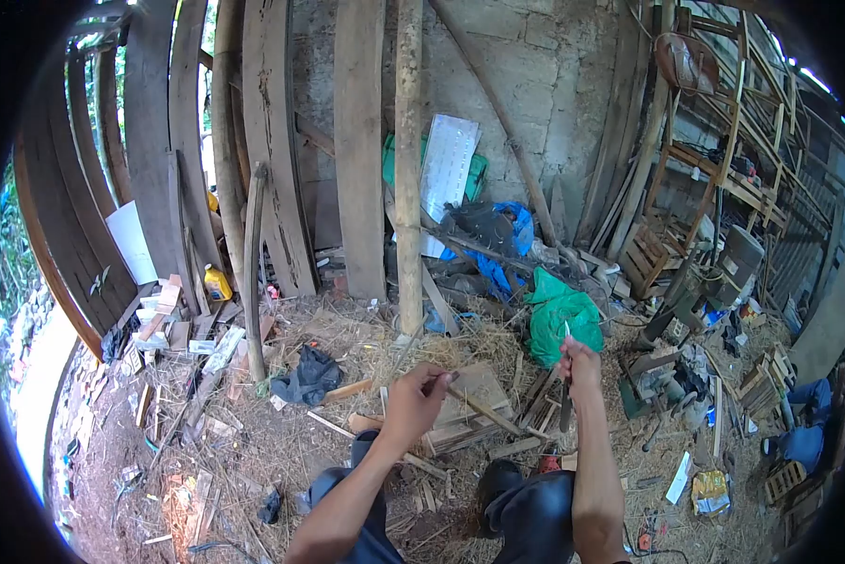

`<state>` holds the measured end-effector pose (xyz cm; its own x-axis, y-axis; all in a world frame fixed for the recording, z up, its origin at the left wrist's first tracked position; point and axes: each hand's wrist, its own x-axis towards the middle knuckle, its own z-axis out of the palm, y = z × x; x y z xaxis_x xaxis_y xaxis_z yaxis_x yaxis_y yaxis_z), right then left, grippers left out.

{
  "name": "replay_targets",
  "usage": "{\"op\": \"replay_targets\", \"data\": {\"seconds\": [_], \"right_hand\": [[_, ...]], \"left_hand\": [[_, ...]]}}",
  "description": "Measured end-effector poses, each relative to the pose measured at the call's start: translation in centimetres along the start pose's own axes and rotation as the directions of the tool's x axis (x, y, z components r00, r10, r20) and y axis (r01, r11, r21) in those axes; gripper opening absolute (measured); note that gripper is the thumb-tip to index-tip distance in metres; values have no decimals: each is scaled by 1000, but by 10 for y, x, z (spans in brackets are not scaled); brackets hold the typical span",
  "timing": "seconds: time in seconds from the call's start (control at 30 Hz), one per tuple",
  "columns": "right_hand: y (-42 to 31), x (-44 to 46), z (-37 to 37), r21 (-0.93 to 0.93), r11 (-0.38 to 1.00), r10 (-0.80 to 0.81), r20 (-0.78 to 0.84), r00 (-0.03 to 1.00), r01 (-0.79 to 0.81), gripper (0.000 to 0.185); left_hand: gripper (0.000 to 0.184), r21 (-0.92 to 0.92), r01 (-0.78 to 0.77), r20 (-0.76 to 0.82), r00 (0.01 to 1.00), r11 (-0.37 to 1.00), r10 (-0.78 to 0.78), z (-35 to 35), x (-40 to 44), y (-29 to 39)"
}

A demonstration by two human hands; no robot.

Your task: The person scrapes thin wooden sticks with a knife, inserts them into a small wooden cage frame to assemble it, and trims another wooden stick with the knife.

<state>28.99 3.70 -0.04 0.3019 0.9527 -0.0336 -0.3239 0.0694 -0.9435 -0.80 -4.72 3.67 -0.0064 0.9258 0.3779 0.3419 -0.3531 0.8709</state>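
Observation:
My left hand (416, 404) is raised in front of me, thumb and fingers pinched together. What they hold, if anything, is too small to make out. To its right, my right hand (581, 365) is closed around a slim tool with a pale pointed tip (567, 329) above the fingers and a dark narrow part (565, 412) below them. The tool's kind is unclear. Beneath and between the hands lie wooden boards (479, 390) and a thin stick (486, 410) on the straw-covered ground. A green plastic bag (561, 315) sits behind my right hand.
Upright planks (361, 150) and a wooden pole (409, 169) stand ahead, before a block wall. A black bag (307, 374), wood scraps and a yellow bottle (217, 282) lie leftward. At right are a wooden rack (723, 169), machinery (723, 273) and a yellow packet (711, 493).

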Motion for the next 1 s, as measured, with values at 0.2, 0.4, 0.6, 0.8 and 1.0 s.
{"op": "replay_targets", "data": {"seconds": [0.2, 0.4, 0.6, 0.8, 1.0], "right_hand": [[5, -30, 57, -194, 981, 26, 90, 996, -8, 17], [9, -59, 104, -529, 695, -321, 377, 869, 487, 25], [19, -71, 114, -356, 824, -191, 557, 808, 440, 24], [10, -90, 115, -549, 611, -126, 644, 755, 570, 23], [7, -92, 115, -626, 563, 2, 654, 756, 540, 24]], "left_hand": [[12, -291, 92, 18, 996, 952, -91, 12, 9, -18], [12, -763, 326, 178, 936, 558, -304, 24, 17, -25], [11, -698, 191, 31, 971, 690, -238, 23, 20, -39], [10, -688, 158, -27, 970, 708, -242, 19, 20, -40], [11, -618, 95, -105, 974, 780, -201, 16, 21, -38]]}}
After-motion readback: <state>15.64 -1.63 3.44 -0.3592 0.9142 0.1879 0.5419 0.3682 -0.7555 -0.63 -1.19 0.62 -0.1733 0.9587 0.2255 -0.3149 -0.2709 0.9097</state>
